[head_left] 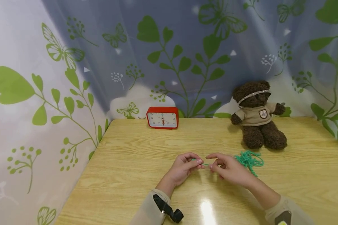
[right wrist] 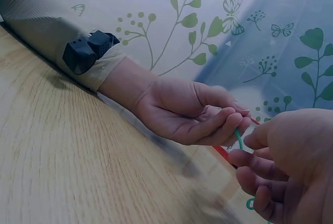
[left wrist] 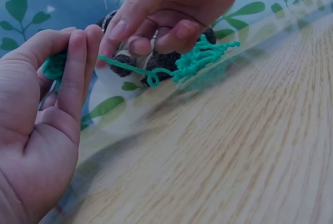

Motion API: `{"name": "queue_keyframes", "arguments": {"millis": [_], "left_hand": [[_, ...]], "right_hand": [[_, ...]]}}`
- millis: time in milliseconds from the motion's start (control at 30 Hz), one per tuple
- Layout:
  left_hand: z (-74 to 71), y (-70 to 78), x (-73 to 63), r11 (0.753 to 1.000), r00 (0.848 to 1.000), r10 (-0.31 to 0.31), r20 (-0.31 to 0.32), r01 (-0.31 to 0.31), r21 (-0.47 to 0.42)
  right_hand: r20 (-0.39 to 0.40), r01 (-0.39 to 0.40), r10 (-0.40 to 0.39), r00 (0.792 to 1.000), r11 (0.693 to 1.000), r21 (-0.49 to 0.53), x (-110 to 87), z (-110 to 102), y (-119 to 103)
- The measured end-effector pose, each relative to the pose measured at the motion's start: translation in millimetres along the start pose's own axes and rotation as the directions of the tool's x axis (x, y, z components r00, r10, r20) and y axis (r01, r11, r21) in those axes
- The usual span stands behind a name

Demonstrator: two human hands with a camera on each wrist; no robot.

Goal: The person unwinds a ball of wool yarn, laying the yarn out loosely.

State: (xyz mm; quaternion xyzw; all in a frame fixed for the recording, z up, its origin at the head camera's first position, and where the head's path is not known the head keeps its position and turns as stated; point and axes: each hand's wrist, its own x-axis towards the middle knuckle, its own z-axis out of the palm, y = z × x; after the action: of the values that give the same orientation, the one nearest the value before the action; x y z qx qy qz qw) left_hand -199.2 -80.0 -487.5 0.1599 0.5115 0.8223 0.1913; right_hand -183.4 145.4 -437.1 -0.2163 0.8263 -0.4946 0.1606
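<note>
My left hand (head_left: 183, 168) pinches a small wad of green yarn (left wrist: 53, 66) between thumb and fingertips, low over the table. From those fingers a thin yarn strand (left wrist: 125, 66) runs right, makes a little loop and joins a loose pile of the same yarn (head_left: 247, 161) on the tabletop. Facing it, my right hand (head_left: 231, 170) has its forefinger stretched out and its other fingers loosely bent. Its fingertips are right at the strand, with a gap between thumb and fingers (right wrist: 260, 169). Part of the wad is hidden behind the left fingers.
A red alarm clock (head_left: 162, 118) stands at the back of the wooden table (head_left: 124, 175). Behind the yarn pile, a dark brown teddy bear (head_left: 256, 115) in a beige top sits against the leaf-patterned curtain (head_left: 183, 62). Each wrist carries a black strapped device.
</note>
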Motion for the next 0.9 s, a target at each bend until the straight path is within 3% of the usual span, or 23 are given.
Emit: {"name": "queue_keyframes", "arguments": {"millis": [133, 433, 633, 767, 900], "left_hand": [[-0.4, -1.3, -0.4, 1.0, 1.0, 0.003, -0.003, -0.003, -0.001], [0.4, 0.2, 0.3, 1.0, 1.0, 0.005, -0.015, -0.005, -0.006], [1.4, 1.2, 0.6, 1.0, 1.0, 0.006, -0.019, -0.006, 0.0], [1.7, 0.6, 1.1, 1.0, 1.0, 0.011, -0.03, -0.011, -0.003], [0.8, 0.4, 1.7, 1.0, 0.997, -0.01, -0.079, 0.01, 0.005]], "right_hand": [[0.035, 0.013, -0.013, 0.999, 1.0, 0.002, -0.3, 1.2, 1.4], [0.026, 0.016, -0.017, 1.0, 0.999, 0.033, 0.3, -1.5, 2.6], [0.095, 0.006, -0.01, 0.995, 0.999, 0.046, 0.3, -0.7, 4.6], [0.032, -0.002, 0.001, 0.999, 0.999, 0.037, -0.2, -1.3, 4.3], [-0.058, -0.018, 0.019, 0.998, 1.0, 0.017, -1.2, -5.2, 0.1]]}}
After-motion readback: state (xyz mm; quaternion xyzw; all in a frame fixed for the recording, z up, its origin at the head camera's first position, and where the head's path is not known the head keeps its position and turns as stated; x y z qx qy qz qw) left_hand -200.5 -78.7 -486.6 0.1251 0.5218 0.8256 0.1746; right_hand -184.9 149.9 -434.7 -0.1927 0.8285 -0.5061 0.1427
